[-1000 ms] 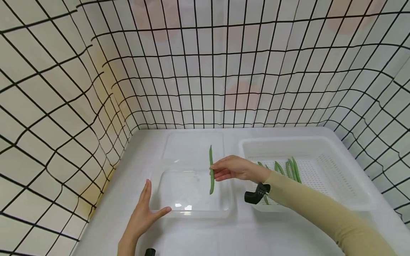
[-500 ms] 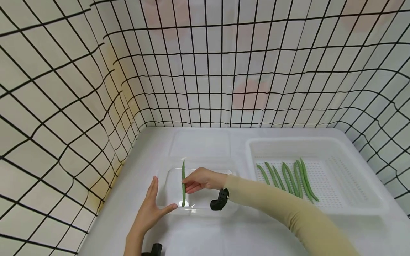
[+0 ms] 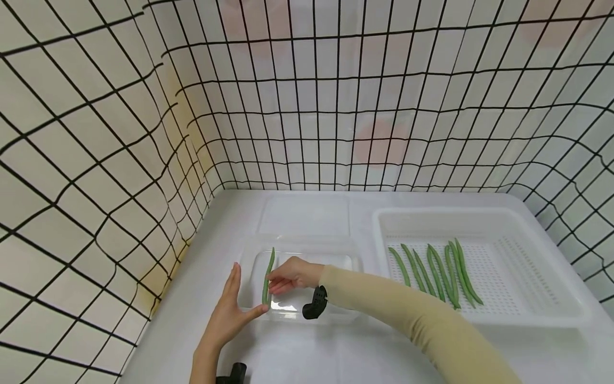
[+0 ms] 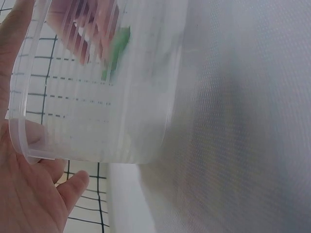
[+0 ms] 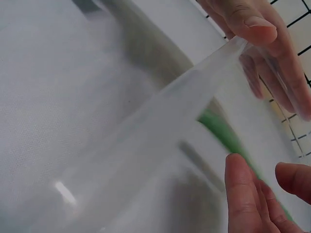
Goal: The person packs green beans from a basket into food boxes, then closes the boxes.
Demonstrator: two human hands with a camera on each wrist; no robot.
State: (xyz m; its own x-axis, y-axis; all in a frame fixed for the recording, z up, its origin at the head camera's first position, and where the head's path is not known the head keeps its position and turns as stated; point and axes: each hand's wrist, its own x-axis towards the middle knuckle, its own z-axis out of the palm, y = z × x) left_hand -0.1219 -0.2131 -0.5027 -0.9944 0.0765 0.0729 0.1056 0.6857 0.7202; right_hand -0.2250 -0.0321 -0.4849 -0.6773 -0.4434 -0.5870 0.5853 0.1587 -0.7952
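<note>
Green bean (image 3: 271,261) is slanting at the left of the clear container (image 4: 97,121); we cannot tell whether the right hand (image 3: 290,274), thumb looking parted, is gripping it; the left hand (image 3: 232,309), fingers straight, is touching the container, presumably bracing it.

Head high, forward-down; wrist views close, tilted, seemingly sharing clear container (image 4: 146,111).
</note>
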